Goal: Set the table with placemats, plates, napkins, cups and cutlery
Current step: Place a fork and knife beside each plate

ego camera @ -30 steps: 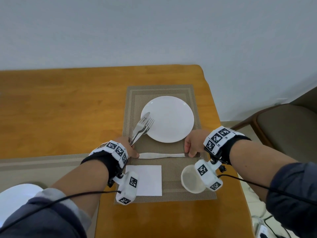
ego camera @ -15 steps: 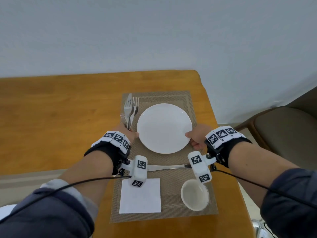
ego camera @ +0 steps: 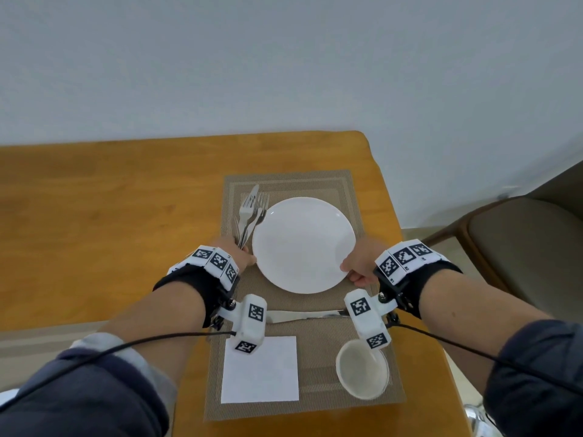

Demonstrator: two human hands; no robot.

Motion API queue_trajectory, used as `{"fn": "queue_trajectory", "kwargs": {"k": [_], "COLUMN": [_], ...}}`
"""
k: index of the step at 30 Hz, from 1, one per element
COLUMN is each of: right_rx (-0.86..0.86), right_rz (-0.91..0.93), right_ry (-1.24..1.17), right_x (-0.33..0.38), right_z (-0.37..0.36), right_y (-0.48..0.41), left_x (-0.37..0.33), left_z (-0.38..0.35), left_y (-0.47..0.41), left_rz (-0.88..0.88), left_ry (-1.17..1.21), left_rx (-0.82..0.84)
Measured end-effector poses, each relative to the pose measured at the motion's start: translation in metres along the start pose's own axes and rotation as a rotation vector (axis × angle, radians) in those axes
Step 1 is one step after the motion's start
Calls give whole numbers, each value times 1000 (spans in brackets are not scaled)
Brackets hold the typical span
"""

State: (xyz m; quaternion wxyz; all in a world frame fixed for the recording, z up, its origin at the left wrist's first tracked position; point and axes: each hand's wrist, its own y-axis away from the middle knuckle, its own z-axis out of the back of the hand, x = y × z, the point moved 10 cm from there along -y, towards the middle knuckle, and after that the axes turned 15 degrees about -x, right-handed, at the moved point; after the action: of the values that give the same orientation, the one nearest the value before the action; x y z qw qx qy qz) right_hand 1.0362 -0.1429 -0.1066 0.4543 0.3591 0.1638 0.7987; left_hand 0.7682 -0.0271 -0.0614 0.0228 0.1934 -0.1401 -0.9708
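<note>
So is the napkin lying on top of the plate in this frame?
No, the white napkin lies flat on the placemat beside the cup, well apart from the plate.

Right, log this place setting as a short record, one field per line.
placemat: on the wooden table
plate: white, on the placemat
left hand: holds forks, at the plate's left rim
right hand: on the plate's right rim
knife: lies crosswise below the plate
napkin: near left of mat
cup: near right, empty
</note>
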Motion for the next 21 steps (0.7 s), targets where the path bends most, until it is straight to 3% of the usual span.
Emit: {"fn": "queue_trajectory", "kwargs": {"k": [14,21], "right_rx": [87,172], "right_rz": [109,400], "right_ry": [197,453], "right_x": [5,28], "right_z": [13,4], "right_y": [4,-6], "left_x": [-2,3], "left_z": [13,-1], "left_y": [-8,-32], "left_rz": [-11,11], "left_ry": [18,-25], "left_rx": [29,73]}}
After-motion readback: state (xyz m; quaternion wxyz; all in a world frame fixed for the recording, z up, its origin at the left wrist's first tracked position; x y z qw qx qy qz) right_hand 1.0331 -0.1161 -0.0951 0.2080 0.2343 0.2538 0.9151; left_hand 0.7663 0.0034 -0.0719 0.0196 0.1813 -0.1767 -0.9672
